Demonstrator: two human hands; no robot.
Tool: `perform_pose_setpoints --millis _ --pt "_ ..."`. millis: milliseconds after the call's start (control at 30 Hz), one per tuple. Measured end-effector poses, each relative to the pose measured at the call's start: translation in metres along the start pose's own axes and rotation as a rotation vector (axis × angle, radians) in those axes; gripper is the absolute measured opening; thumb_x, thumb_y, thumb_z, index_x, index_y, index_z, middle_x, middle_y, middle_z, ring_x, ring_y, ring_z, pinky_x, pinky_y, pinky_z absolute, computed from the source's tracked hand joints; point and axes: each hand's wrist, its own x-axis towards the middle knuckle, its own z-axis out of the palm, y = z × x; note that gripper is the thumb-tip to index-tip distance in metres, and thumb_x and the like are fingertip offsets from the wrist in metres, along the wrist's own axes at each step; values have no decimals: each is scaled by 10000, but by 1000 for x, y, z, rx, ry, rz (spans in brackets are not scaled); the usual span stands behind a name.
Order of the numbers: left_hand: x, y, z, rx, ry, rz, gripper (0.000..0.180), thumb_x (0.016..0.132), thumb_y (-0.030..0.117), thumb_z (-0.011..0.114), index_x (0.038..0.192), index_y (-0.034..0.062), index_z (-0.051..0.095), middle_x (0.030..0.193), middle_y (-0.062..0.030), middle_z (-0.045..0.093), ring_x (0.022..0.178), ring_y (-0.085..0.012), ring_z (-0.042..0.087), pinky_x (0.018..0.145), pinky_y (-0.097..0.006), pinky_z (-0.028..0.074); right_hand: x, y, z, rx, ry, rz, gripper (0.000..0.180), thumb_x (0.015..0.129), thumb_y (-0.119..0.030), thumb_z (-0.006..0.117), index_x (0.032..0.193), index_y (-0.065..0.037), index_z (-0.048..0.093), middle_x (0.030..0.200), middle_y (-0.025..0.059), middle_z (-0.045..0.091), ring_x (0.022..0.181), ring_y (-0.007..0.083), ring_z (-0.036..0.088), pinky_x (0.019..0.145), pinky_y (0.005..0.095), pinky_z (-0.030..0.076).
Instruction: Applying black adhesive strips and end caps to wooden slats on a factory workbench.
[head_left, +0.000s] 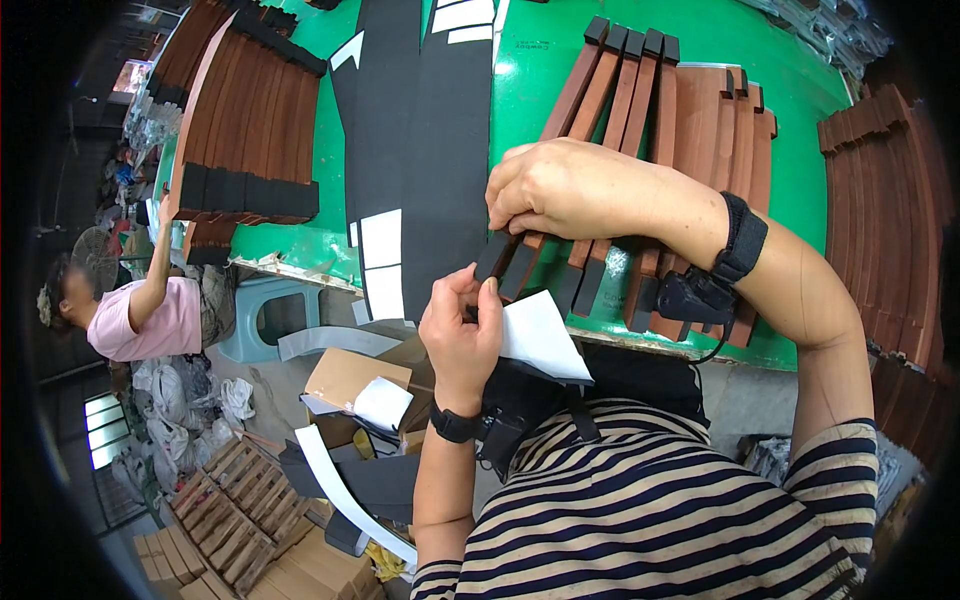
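Observation:
A wooden slat with a black-wrapped end (494, 256) lies leftmost in a fanned row at the table's near edge. My right hand (545, 190) reaches across the row, its fingers curled down onto this slat just above the near black end. Below it, my left hand (462, 325) has thumb and fingers closed at the tip of the same black end. Beside the left hand, a white sheet (540, 335) with a dark edge hangs below the table edge. Several more brown slats (622, 105) with black ends lie to the right, partly under my right forearm.
Black foam-like sheets (445, 140) with white patches cover the green table (525, 60) on the left. Slat stacks stand at left (255, 120) and right (890, 220). A person in a pink shirt (150, 325) is by the left stack. Cartons (355, 385) and a blue stool (265, 315) stand below.

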Motion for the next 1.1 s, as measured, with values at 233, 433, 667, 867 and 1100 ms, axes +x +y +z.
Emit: perform_pose_setpoints --millis 233,433,667,867,1100 --pt "-2 -2 -1 -30 3 -19 157 909 6 649 1055 -21 596 775 -48 675 662 -76 650 574 -196 488 2 -5 2 -40 11 -2 136 818 -132 712 912 -38 741 960 67 703 967 238 654 813 364 546" --pt "0 -1 0 -13 9 6 173 897 -3 663 1058 -23 603 792 -56 678 663 -75 647 574 -196 486 0 -5 0 -56 16 -3 140 818 -138 716 917 -42 739 972 76 707 971 239 657 821 366 546" --pt "1 -1 -1 13 10 20 188 879 -15 680 1057 -21 619 784 -43 665 660 -67 630 571 -197 477 2 -7 -2 -54 -27 13 142 821 -126 713 933 -43 734 967 84 709 969 243 662 818 361 549" --pt "2 3 0 6 3 -29 185 842 -12 701 1010 -27 626 774 -102 675 636 -164 674 587 -275 525 2 -2 0 -45 -70 32 156 817 -62 694 963 -21 728 964 105 707 968 256 660 819 360 549" --pt "2 5 -1 10 7 -54 186 837 -9 702 1004 -20 622 770 -99 677 638 -174 679 601 -282 526 3 1 5 17 32 7 173 827 -76 688 980 -12 736 991 117 704 993 263 647 839 364 536"
